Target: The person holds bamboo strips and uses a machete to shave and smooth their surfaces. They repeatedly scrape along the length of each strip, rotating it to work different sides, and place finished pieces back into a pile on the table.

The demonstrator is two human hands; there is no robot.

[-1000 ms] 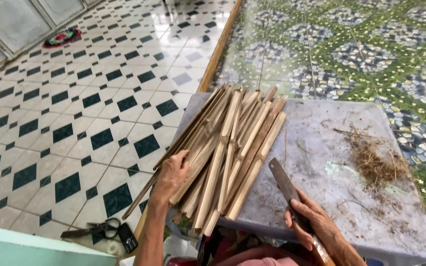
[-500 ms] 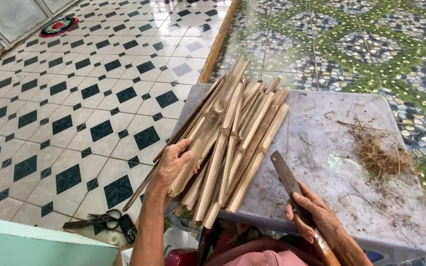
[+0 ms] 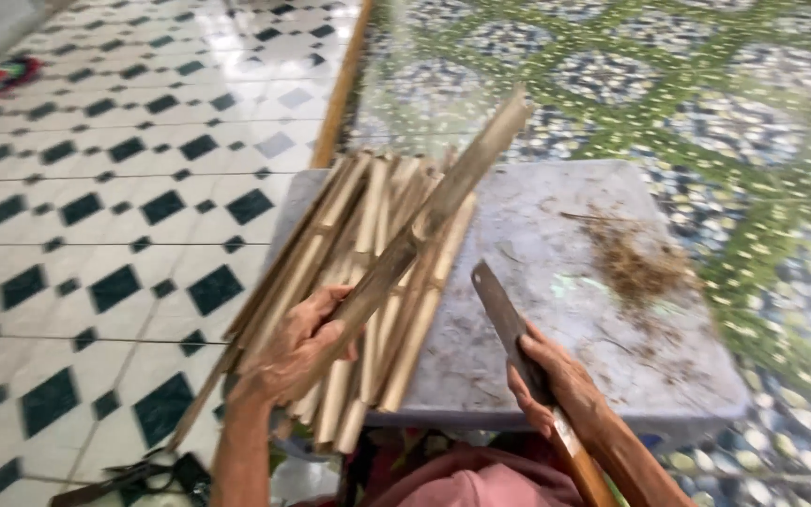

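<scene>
Over grey slab (image 3: 556, 282), left hand (image 3: 298, 343) grips bamboo strip (image 3: 424, 225); right hand (image 3: 551, 380) clasps knife (image 3: 504, 314).

A long tan bamboo strip (image 3: 424, 230), tilted up over the pile; a dark-bladed, wooden-handled knife (image 3: 509, 324) beside it.

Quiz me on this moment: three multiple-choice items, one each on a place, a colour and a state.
1. Where does the heap of dry brown fibres lie?
A. on the grey stone slab
B. on the checkered floor
C. in a basket

2. What colour are the checkered floor tiles?
A. red and yellow
B. white and dark
C. plain grey

3. What does the left hand hold?
A. nothing
B. scissors
C. a long tan bamboo strip

Answers: 1 A, the fibres rest on the slab's right part. 2 B, dark diamonds on white. 3 C, its fingers wrap the raised strip, while the right hand grips the dark-bladed knife.
</scene>
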